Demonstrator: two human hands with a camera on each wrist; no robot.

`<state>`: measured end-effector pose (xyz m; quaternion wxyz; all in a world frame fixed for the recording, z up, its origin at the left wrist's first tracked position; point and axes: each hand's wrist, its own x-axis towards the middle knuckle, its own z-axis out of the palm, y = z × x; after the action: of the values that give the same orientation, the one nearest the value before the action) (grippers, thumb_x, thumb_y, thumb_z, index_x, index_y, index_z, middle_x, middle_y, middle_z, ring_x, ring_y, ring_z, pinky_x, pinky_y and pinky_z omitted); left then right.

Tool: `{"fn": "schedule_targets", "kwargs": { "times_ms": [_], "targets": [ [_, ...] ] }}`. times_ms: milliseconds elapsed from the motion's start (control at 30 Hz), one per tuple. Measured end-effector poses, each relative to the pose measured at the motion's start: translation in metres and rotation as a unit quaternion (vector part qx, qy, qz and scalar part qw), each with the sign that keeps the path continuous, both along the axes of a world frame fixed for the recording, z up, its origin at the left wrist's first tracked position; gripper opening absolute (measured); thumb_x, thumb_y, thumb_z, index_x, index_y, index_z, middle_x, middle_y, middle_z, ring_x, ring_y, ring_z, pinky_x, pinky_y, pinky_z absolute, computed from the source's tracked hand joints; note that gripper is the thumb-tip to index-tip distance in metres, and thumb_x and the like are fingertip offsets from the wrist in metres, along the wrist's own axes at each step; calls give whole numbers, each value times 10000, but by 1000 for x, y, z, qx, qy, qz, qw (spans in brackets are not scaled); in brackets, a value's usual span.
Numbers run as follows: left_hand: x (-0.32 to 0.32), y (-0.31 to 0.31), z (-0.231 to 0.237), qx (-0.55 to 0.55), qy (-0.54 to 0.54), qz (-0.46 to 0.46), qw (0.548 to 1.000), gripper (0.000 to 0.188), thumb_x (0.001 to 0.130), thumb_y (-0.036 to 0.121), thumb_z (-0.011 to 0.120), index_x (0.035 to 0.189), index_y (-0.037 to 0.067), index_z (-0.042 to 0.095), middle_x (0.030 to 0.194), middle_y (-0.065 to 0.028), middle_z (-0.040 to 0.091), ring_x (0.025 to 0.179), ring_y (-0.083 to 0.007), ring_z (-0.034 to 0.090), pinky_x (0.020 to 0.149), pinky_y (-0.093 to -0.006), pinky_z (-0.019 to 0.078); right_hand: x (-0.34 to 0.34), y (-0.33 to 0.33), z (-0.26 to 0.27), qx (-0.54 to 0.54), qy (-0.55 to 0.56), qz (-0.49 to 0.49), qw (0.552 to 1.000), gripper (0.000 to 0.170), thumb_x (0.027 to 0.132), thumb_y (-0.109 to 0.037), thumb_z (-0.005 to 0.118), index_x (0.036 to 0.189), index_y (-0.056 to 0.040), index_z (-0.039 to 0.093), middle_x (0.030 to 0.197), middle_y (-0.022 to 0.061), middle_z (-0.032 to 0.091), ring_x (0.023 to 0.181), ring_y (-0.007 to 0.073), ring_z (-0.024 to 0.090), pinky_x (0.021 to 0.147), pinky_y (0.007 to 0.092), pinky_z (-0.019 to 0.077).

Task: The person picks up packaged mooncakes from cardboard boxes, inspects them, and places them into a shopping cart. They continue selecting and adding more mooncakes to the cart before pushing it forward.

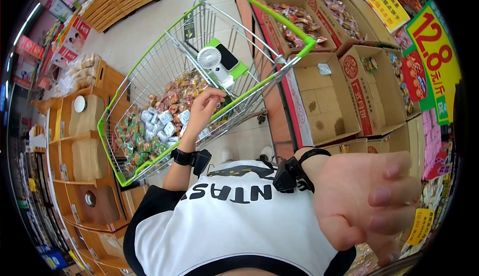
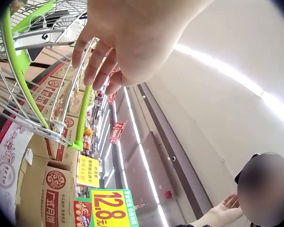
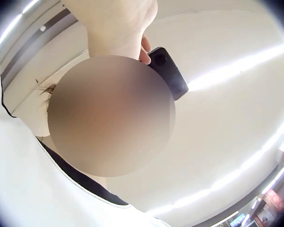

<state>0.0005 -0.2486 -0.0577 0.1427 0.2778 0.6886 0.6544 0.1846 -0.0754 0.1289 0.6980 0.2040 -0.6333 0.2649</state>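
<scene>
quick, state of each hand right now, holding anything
Left hand: open, fingers loosely bent, holding nothing, by the green-rimmed metal shopping cart.
Right hand: open, palm showing, holding nothing.

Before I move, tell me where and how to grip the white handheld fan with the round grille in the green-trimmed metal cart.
The white handheld fan is probably best gripped by its white handle, below the wider round head, from the near end: that end lies close to your bare left hand, and a black rectangular device crowds the right side.

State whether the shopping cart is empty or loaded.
Loaded: in the head view, the shopping cart holds heaped green packets, white packets and brownish packets.
</scene>
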Motion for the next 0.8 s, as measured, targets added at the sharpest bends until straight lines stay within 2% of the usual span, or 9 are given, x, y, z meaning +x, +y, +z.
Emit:
{"fn": "schedule_targets", "kwargs": {
  "times_ms": [167,233,333,467,533,633,767,800],
  "targets": [
    [2,34,-3,-19,1,-33,999,184,800,-12,397,901,-8,550,859,-52,537,820,-115,518,770,-241,409,14,29,3,15,19,-53,998,293,830,-271,425,1121,-295,429,933,-88,470,854,134,399,792,362,297],
    [5,50,-3,-11,-11,-42,999,179,808,-10,392,896,-10,548,837,-48,540,819,-109,513,774,-240,406,20,41,5,31,23,-67,997,238,827,-278,425,1064,-279,437,952,-84,475,872,136,402,797,371,296],
    [9,74,-3,12,1,-65,998,172,820,-6,398,890,-16,555,848,-57,552,783,-126,533,746,-247,424,32,56,6,33,10,-96,995,208,825,-281,423,1033,-274,428,965,-81,481,881,140,408,795,374,297],
    [14,104,-2,-13,-3,-113,994,167,827,-8,392,894,-15,545,869,-56,539,812,-123,519,766,-251,414,44,74,8,22,3,-113,993,203,826,-279,416,1029,-274,423,972,-81,477,871,147,417,793,378,300],
    [19,118,-1,-5,-16,-131,991,170,830,-5,387,898,-14,542,876,-52,534,824,-120,510,768,-249,407,47,83,6,4,36,-114,993,207,821,-274,427,1026,-300,422,945,-78,472,848,150,424,788,373,303],
    [26,137,1,-18,-22,-139,990,170,808,-15,405,907,-4,543,851,-43,528,818,-113,507,763,-231,391,60,98,2,7,8,-101,995,218,813,-277,453,1021,-333,422,898,-78,462,829,138,424,750,366,313],
    [33,162,-7,-12,-31,-175,984,161,800,-19,413,902,-13,537,874,-53,528,815,-119,517,759,-237,398,63,108,0,-1,39,-92,995,229,794,-268,509,993,-345,425,859,-81,448,803,122,425,710,346,316],
    [34,168,-7,-13,-16,-194,981,162,802,-18,412,908,-11,535,876,-54,532,812,-119,519,755,-236,399,71,109,-2,-3,-12,-94,996,212,788,-260,529,964,-326,432,832,-77,447,769,117,432,681,330,324]
  ]
}}
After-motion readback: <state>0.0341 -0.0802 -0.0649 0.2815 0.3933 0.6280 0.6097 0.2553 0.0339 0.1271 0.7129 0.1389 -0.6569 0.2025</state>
